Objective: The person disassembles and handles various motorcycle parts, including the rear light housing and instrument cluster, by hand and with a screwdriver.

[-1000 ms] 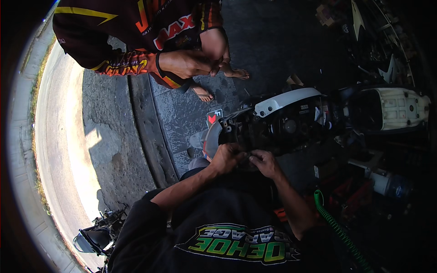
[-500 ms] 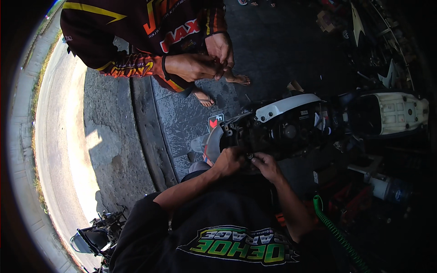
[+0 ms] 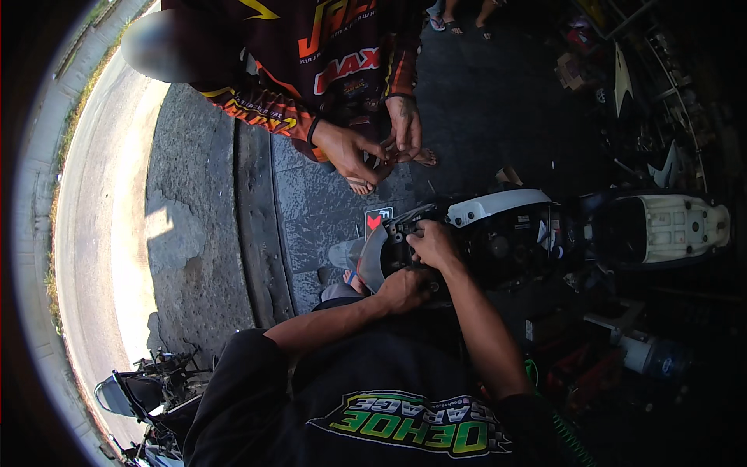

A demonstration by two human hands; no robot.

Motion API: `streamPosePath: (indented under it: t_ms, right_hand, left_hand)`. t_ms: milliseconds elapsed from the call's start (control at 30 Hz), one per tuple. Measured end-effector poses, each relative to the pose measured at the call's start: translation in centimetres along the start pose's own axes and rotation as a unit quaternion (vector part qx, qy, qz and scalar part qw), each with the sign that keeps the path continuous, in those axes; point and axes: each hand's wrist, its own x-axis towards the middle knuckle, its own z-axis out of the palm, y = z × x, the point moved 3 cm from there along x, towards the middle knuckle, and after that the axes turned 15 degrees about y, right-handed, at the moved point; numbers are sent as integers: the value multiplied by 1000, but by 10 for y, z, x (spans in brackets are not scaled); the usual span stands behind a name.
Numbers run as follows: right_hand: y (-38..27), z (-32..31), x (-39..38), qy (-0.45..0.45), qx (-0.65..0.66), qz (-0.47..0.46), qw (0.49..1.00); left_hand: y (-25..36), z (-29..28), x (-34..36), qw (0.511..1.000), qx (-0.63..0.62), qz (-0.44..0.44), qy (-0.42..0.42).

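Note:
A partly stripped motor scooter (image 3: 498, 243) stretches from in front of me to the right, with its dark inner parts exposed. Over its front end my left hand (image 3: 405, 290) is curled low, and a small round part shows beside its fingertips; what the fingers hold is hidden. Just beyond it, my right hand (image 3: 434, 244) reaches forward, thumb and fingers pinched together at the scooter's dark front section. Whatever is in that pinch is too small to make out. Beside both hands curves a pale front panel (image 3: 366, 253).
A person in a dark printed jersey (image 3: 342, 78) stands across the scooter, both hands (image 3: 373, 148) close together. To the right lie a white side panel (image 3: 498, 204) and the open seat compartment (image 3: 685, 228). A green coiled hose (image 3: 568, 440) hangs at lower right; another motorcycle (image 3: 144, 397) stands at lower left.
My right hand has moved forward, away from beside the left hand, onto the scooter's front section. The left hand stays low. The other person's hands have shifted slightly right and down in view.

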Motion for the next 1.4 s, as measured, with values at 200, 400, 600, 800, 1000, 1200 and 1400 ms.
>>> streamPosePath:
  t_ms: [200, 400, 600, 800, 1000, 1200, 1400]
  right_hand:
    - [3, 33, 6, -27, 101, 84, 991]
    - [31, 15, -10, 0, 321, 106, 941]
    - [42, 14, -25, -20, 469, 98, 878]
    - [44, 10, -31, -76, 565, 104, 815]
    - [41, 5, -33, -111, 611, 111, 776]
    - [51, 11, -33, -113, 630, 112, 760]
    - [45, 7, -35, -111, 631, 108, 760]
  left_hand:
    - [-6, 0, -4, 998, -27, 52, 10]
    - [-3, -4, -4, 997, -27, 71, 21]
    - [-3, -5, 0, 999, -15, 31, -16]
    - [0, -11, 2, 999, -15, -6, -52]
    - [-6, -7, 2, 999, -17, 10, -51]
    - [-4, -8, 3, 998, -18, -3, -57]
    - [0, -10, 3, 998, -16, -1, -55]
